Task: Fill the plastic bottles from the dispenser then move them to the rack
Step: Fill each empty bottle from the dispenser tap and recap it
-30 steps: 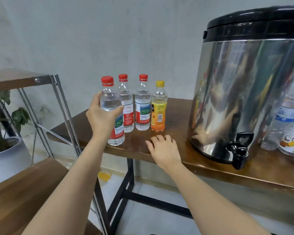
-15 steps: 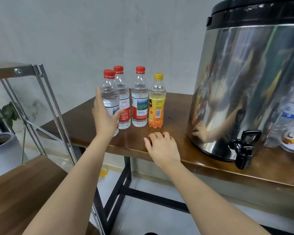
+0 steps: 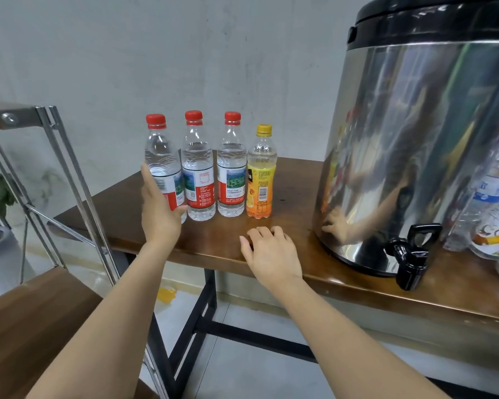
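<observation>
Four plastic bottles stand upright in a tight row toward the left end of the table, set back from its front edge: three clear ones with red caps, then an orange-labelled bottle with a yellow cap at the right of the row. The left hand is against the leftmost red-capped bottle, its fingers straight up along the bottle's left side and its thumb reaching across the front near the base; the bottle stands on the table. The second bottle touches the first, and the third bottle stands just beside it. The right hand rests on the front edge of the table, near the orange bottle but apart from it, fingers loosely bent and holding nothing. The steel dispenser fills the right part of the table, its black tap hanging over the front edge. The metal-framed rack with wooden shelves stands off the table's left end.
</observation>
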The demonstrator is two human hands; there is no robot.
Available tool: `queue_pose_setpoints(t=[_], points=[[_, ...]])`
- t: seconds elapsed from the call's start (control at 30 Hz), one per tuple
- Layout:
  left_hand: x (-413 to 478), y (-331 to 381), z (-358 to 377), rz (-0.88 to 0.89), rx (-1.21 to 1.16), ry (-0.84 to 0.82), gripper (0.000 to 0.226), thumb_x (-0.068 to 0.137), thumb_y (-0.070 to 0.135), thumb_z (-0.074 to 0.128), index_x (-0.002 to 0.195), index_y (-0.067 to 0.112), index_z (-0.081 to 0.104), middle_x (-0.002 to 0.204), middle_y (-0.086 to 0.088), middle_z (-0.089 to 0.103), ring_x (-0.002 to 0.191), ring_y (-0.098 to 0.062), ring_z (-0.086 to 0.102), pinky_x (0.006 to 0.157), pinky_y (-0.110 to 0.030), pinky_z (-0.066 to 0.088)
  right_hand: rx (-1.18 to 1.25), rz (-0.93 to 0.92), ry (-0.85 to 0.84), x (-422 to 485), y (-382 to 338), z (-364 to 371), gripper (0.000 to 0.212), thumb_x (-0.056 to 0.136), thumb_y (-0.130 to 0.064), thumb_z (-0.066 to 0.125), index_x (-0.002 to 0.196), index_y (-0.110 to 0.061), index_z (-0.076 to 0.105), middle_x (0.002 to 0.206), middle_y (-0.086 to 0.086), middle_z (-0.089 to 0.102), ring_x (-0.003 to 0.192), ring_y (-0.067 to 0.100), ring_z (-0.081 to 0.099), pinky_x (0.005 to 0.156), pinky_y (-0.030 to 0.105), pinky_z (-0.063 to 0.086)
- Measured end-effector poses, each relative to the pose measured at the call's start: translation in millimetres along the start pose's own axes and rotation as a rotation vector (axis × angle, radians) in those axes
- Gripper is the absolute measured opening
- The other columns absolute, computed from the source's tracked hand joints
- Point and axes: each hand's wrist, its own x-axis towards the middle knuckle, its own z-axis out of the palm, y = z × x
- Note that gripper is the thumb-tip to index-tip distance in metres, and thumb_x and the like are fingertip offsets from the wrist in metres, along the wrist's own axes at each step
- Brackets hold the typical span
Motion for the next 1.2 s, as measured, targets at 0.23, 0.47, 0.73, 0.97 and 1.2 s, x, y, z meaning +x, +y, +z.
queue_pose_setpoints(t=[0.23,0.47,0.73,0.97,1.2], points=[[25.0,-6.6,14.2,-0.024,0.007,0.008,0.117,0.075,0.003,0.082,0.154,0.03,0.0,0.147,-0.015,0.038,0.134,-0.036,0.046,0.103,-0.056,0.044,0.003,-0.014,0.024,1.7,1.5,3.1,0.049,0.104,-0.048,0.023,0.125,-0.021,0.06,0.13,0.001,0.061,0.124,0.025,0.051,0.105,0.04,0.043],[14.9,-29.0,19.4,-0.064,-0.089,-0.053,0.102,0.08,0.007,0.078,0.153,0.024,0.009,0.149,-0.009,0.038,0.137,-0.03,0.042,0.107,-0.057,0.041,0.006,-0.018,0.041,1.2,1.7,2.6,0.049,0.104,-0.047,0.023,0.12,-0.02,0.061,0.125,0.001,0.064,0.12,0.024,0.053,0.101,0.039,0.046],[-56.0,-1.8,20.5,-0.06,-0.054,0.0,0.084,0.088,0.006,0.068,0.155,0.012,0.017,0.159,-0.01,0.026,0.148,-0.028,0.02,0.12,-0.045,0.023,0.035,-0.071,0.084,-1.9,3.5,-1.9,0.041,0.105,-0.04,0.03,0.123,-0.019,0.062,0.124,-0.001,0.064,0.119,0.02,0.05,0.089,0.033,0.051],[-129.5,40.2,17.1,0.298,-0.085,-0.161,0.043,0.096,0.01,0.058,0.138,0.012,0.049,0.137,-0.005,0.054,0.127,-0.02,0.044,0.102,-0.028,0.035,-0.007,-0.203,0.435,-40.5,36.8,-12.0,0.021,0.096,-0.028,0.055,0.098,-0.018,0.074,0.095,-0.002,0.074,0.091,0.02,0.063,0.06,0.031,0.054],[-198.2,83.0,26.2,0.63,-0.172,-0.266,0.028,0.093,0.013,0.061,0.12,0.017,0.063,0.112,0.007,0.064,0.102,-0.004,0.054,0.079,-0.018,0.047,-0.038,-0.315,0.618,-117.5,97.9,-20.7,0.022,0.095,-0.024,0.053,0.095,-0.02,0.074,0.096,-0.009,0.072,0.086,0.014,0.062,0.056,0.025,0.052]])
